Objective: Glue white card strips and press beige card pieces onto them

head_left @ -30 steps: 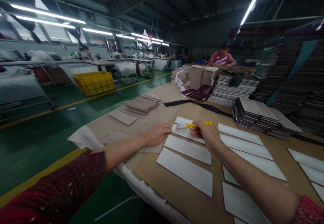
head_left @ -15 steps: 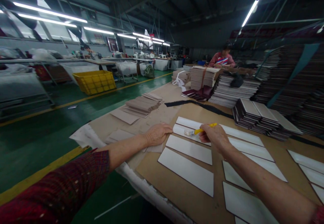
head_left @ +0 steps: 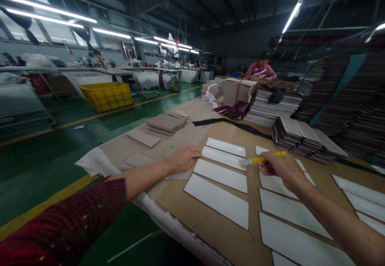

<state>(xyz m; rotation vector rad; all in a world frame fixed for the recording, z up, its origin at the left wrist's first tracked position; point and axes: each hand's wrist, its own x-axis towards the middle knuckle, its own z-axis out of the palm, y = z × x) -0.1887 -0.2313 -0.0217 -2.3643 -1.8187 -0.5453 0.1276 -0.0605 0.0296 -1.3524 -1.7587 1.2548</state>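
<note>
My right hand (head_left: 278, 167) grips a paintbrush (head_left: 270, 157) with a yellow handle. Its pale bristles rest at the right end of a white rectangular panel (head_left: 221, 157), which has a wet-looking sheen. At the panel's left end, my left hand (head_left: 185, 157) has its fingers pressed together on the edge. Another white panel (head_left: 225, 146) lies just behind it. Two larger ones lie in front, among them the wide white panel (head_left: 218, 200) nearest me. A second column of panels (head_left: 293, 204) runs beneath my right forearm.
Thin grey-brown boards (head_left: 165, 124) are stacked on the table's left side. A black strip (head_left: 231, 124) crosses behind the panels. Tall stacks of panels (head_left: 272, 107) stand at the back right, with a person (head_left: 260, 70) behind them. A yellow bin (head_left: 106, 96) sits on the green floor.
The brush in my right hand has moved right along the panel, from near its left-middle to its right end. My left hand stays at the panel's left edge. The view has shifted slightly.
</note>
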